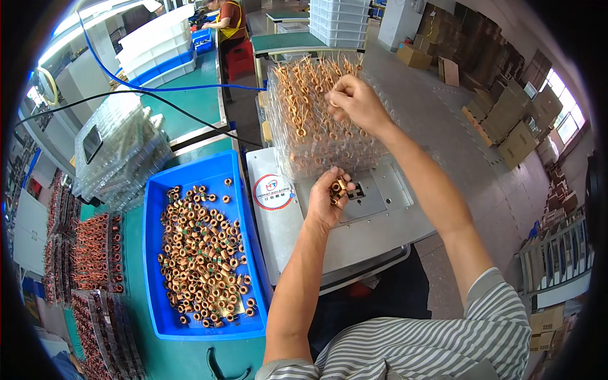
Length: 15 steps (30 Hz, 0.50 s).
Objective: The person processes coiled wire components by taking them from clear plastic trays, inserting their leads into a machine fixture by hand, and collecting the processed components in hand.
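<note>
My left hand point(324, 201) is curled, palm up, around several small copper-wound ring coils point(339, 185) in front of a stack of clear plastic trays point(292, 166). Over the right part of the top tray is my right hand point(362, 107), its thumb and fingertips pinched together. What sits in that pinch is too small to make out. Rows of copper coils with upright wire leads point(303, 101) fill the top tray's left and far parts. To the left, a blue bin point(152, 278) holds many loose copper ring coils point(212, 253).
The trays stand on a grey metal machine top point(266, 234). Empty clear trays point(117, 149) are piled beyond the bin, and trays of red-wired coils point(95, 253) line the far left. Blue and black cables point(183, 111) cross above the bench. A co-worker point(231, 25) sits at the back.
</note>
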{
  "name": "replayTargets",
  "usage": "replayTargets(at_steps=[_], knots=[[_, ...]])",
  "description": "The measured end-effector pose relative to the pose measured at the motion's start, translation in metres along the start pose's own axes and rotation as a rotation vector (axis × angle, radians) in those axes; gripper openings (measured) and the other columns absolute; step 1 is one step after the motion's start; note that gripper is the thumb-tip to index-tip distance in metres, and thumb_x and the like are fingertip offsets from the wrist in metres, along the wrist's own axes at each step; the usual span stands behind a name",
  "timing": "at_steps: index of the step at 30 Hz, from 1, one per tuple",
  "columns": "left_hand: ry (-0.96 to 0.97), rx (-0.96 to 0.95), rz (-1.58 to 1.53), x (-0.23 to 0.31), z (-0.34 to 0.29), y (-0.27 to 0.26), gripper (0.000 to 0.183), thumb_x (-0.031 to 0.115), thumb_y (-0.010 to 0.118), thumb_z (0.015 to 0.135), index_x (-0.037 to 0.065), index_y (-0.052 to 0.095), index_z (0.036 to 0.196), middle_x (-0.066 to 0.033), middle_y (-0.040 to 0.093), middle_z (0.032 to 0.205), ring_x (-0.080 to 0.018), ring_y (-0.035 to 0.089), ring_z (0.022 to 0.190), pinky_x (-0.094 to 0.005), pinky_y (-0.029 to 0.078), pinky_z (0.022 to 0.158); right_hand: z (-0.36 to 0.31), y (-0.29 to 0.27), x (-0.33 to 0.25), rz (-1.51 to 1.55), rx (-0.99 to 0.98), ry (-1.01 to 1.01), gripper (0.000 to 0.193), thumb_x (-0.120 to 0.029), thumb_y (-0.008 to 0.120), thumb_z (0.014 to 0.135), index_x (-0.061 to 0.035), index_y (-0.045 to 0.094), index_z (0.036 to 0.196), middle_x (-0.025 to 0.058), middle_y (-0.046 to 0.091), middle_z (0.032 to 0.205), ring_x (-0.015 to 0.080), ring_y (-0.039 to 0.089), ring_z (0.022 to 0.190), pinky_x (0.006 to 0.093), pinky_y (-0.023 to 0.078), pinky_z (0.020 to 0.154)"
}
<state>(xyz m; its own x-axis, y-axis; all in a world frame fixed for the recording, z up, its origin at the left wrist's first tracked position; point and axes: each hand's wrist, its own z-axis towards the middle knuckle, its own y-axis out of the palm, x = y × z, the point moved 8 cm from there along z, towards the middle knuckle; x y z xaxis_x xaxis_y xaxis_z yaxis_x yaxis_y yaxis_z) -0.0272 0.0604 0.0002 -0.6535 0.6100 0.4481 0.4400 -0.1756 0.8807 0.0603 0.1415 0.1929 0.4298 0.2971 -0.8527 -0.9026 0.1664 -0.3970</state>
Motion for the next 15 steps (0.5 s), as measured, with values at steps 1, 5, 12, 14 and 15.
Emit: replayTargets(at_steps=[1,5,12,14,15], knots=[[0.011,0.000,-0.011,0.001,0.001,-0.005,0.020,0.027,0.056,0.094,0.007,0.057,0.095,-0.0061,0.063,0.088,-0.0158,0.065,0.072,-0.0191,0.041,0.038,-0.015,-0.003,-0.006,-0.046,-0.025,-0.052,0.011,-0.014,0.060,0.091,-0.0038,0.055,0.091,0.0024,0.061,0.084,0.0057,0.058,0.069,0.0201,0.045,0.055],[0.056,0.023,-0.054,0.006,0.005,-0.011,0.018,0.026,0.057,0.094,0.008,0.057,0.095,-0.0055,0.063,0.084,-0.0157,0.065,0.070,-0.0198,0.041,0.038,-0.081,-0.027,0.006,-0.372,-0.134,-0.198,0.015,-0.014,0.060,0.091,-0.0017,0.060,0.101,-0.0033,0.054,0.079,0.0040,0.048,0.066,0.0209,0.041,0.059],[0.074,0.027,-0.063,0.004,0.009,-0.013,0.017,0.027,0.058,0.093,0.011,0.059,0.094,-0.0037,0.064,0.084,-0.0154,0.065,0.070,-0.0203,0.040,0.039,-0.138,-0.025,0.087,-0.334,-0.142,0.084,0.021,-0.005,0.071,0.080,0.0025,0.061,0.097,0.0078,0.067,0.083,0.0134,0.065,0.077,0.0298,0.052,0.070],[0.073,0.030,-0.057,0.001,0.009,-0.013,0.017,0.027,0.058,0.093,0.011,0.059,0.094,-0.0037,0.064,0.085,-0.0155,0.065,0.070,-0.0203,0.039,0.039,-0.139,-0.024,0.092,-0.381,-0.156,0.094,0.020,-0.005,0.071,0.080,0.0029,0.061,0.095,0.0119,0.068,0.085,0.0188,0.067,0.079,0.0325,0.053,0.071],[0.076,0.032,-0.056,0.001,0.009,-0.013,0.017,0.027,0.058,0.093,0.010,0.059,0.094,-0.0037,0.064,0.085,-0.0155,0.065,0.071,-0.0203,0.039,0.039,-0.139,-0.022,0.095,-0.437,-0.181,0.078,0.020,-0.005,0.071,0.080,0.0030,0.061,0.094,0.0135,0.068,0.086,0.0215,0.068,0.080,0.0338,0.053,0.071]])
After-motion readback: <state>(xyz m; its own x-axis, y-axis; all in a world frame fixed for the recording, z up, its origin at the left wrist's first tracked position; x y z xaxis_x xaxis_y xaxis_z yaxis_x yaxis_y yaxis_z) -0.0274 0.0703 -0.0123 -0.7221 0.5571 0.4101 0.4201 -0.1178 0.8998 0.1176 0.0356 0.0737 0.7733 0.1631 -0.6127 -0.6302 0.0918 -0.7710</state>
